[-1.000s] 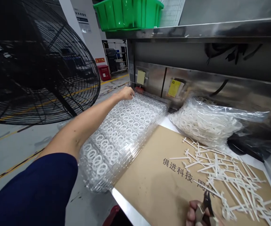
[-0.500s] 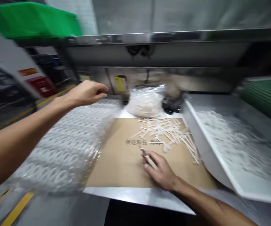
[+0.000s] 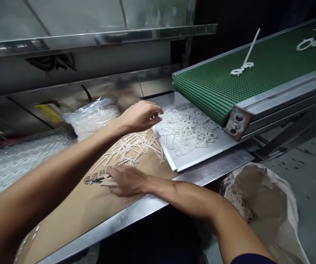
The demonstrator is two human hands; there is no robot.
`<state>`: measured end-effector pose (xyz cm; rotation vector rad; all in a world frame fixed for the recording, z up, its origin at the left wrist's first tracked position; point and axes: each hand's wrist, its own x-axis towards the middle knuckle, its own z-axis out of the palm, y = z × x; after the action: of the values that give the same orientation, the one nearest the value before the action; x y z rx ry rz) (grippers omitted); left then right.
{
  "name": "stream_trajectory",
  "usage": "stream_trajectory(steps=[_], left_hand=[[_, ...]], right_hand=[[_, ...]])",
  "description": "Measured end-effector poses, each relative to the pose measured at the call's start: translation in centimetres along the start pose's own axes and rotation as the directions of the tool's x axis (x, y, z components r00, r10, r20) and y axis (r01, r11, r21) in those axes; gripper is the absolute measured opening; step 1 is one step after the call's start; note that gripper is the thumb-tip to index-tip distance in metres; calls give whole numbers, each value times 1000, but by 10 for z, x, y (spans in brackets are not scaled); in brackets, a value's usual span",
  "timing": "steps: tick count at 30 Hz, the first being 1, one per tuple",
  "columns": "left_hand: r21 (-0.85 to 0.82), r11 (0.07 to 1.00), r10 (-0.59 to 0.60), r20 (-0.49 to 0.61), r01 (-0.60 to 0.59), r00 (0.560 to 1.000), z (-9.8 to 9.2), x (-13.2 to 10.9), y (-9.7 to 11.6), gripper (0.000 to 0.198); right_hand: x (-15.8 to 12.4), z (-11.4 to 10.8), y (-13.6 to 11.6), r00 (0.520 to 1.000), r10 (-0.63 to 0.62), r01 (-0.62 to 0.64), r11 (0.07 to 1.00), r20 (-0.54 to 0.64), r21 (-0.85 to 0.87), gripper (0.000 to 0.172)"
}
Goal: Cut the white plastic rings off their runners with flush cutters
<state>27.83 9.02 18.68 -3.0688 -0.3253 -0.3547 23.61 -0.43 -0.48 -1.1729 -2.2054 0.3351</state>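
My left hand (image 3: 144, 115) is over the near-left side of a white tray (image 3: 166, 156), its fingers loosely bent, a gap showing at the thumb and nothing visible in it. Inside the tray lies a heap of white plastic ring parts (image 3: 190, 126) on thin stems. Low over a brown cardboard sheet (image 3: 75, 209), my right hand (image 3: 127, 179) is closed round nippers (image 3: 96, 180) with metal jaws and pale handles; the jaws point left. Thin white plastic sticks (image 3: 130, 146) are scattered on the cardboard beyond that hand.
A green conveyor belt (image 3: 209, 90) carrying ring parts ends above the tray. Clear plastic bags (image 3: 92, 115) stand behind the cardboard, with bagged parts (image 3: 31, 154) at left. On the floor at right, an open sack (image 3: 273, 198) holds sticks. A metal ledge (image 3: 97, 38) crosses the back.
The view has swung right, bringing the conveyor and sack into sight. My left hand has gone from above the bagged parts to the tray's edge. The nippers stay in my right hand.
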Motion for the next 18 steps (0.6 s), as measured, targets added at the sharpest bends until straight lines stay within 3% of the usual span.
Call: stream_trajectory(steps=[3,5,7,13,18], left_hand=[[-7,1000,-15,227,17,974,28,40,19,35],[19,1000,-21,397,15,918,47,54,25,30],[41,999,-12,471,-8,882,62,59,27,19],[23,999,30,453,-45,891,73,56,36,21],[91,995,-66,394,32,917,85,54,48,36]], right_hand=[[0,1,2,999,-24,24,1000,-29,6,38],[1,0,4,998,-29,30,999,-49,14,39],[2,-1,8,997,-30,32,999,-66,24,38],[3,-5,12,997,-24,28,998,-74,51,38],[2,-2,11,999,-18,20,998,-36,57,32]])
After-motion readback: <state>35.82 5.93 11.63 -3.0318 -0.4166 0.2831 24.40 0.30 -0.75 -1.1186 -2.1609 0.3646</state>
